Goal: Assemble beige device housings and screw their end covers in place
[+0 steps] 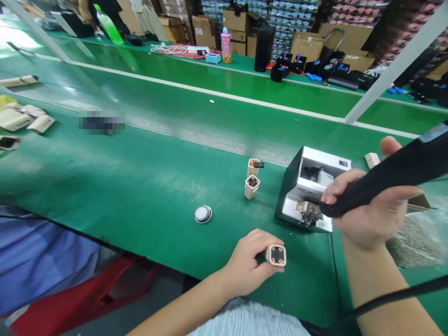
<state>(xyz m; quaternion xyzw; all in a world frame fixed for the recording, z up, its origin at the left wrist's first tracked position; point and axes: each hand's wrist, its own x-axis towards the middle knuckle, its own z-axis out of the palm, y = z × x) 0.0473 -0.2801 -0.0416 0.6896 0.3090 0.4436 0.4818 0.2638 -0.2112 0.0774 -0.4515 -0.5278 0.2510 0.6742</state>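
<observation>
Head view: beige plastic housing (276,255) sits pinched in L hand (245,263) fingertips, above the mat (looks light, stiff; hold by its flat sides). R hand (371,210) clenched round black elec. screwdriver (381,186). 2nd housing (252,187), 3rd housing (254,167) stand on green bench mat (140,186), w/ 1 round disc (203,214), 1 screw feeder (308,189).

Left hand (245,263) low, curled closed; right hand (371,219) higher, apparently clenched.

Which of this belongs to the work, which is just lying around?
Work: left hand holding beige housing; right hand holding electric screwdriver; screw feeder; two standing housings; round disc.
Lying around: pink bottle; cardboard boxes; red plastic stool.
</observation>
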